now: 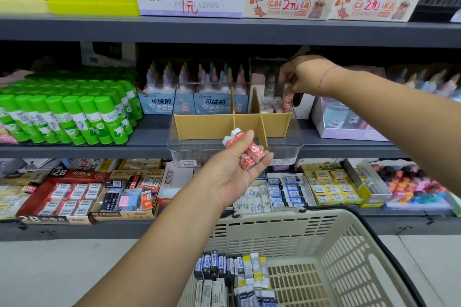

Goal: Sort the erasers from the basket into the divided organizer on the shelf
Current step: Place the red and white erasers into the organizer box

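Stationery-shop shelving fills the background; on its grey shelf (149,141) stands the clear organizer (199,129) with cardboard dividers. Over the organizer's back right compartment the right hand (303,77) pinches one red eraser (287,102) upright between its fingers. Just in front of the organizer the left hand (232,172) lies palm up, fingers and thumb curled round several red-sleeved erasers (249,154), and below that the basket (262,217) holds blue and yellow erasers (224,266).

Green glue sticks (74,112) packed in rows, left. Beside them, centre: blue boxes of pastel-capped bottles (162,102). Level above: yellow tray (92,5), white pencil-lead box (189,4), two cartoon boxes (287,7) marked "2元". Lowest level: red "2B" carton (62,197), yellow carton (331,189). Pale floor (62,269).
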{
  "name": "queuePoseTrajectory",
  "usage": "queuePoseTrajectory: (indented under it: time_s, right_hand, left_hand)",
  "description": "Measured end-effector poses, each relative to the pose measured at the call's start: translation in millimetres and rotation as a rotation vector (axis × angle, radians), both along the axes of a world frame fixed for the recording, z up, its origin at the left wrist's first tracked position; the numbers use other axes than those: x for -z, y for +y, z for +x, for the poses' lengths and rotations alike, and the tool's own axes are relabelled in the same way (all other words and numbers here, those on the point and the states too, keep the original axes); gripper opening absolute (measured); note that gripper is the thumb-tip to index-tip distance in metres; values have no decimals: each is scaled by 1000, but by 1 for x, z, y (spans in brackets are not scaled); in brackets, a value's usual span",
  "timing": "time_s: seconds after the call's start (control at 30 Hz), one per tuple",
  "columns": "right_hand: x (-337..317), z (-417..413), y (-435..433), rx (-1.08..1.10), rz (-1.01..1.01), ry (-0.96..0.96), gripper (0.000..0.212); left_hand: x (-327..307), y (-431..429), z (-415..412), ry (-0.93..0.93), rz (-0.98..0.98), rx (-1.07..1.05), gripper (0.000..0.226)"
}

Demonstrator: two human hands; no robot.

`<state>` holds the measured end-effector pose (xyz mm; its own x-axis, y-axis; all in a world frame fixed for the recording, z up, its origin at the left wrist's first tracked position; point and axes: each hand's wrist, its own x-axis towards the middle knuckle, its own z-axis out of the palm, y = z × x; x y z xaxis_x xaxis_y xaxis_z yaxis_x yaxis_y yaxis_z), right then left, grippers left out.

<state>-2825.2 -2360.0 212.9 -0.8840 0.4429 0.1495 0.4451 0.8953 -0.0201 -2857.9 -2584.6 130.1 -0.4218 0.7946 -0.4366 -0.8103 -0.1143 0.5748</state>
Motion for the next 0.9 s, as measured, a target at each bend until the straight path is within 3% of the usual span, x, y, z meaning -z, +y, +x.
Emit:
queuePoseTrajectory:
  time_s: [0.33,0.9]
  right_hand:
    - [0,4,1,2,-127,65,21]
    - [-5,-8,-8,-64,60,-92,17]
  left_hand:
    - [1,-2,-1,28,-61,-24,24]
    - [3,1,-1,16,-31,-25,18]
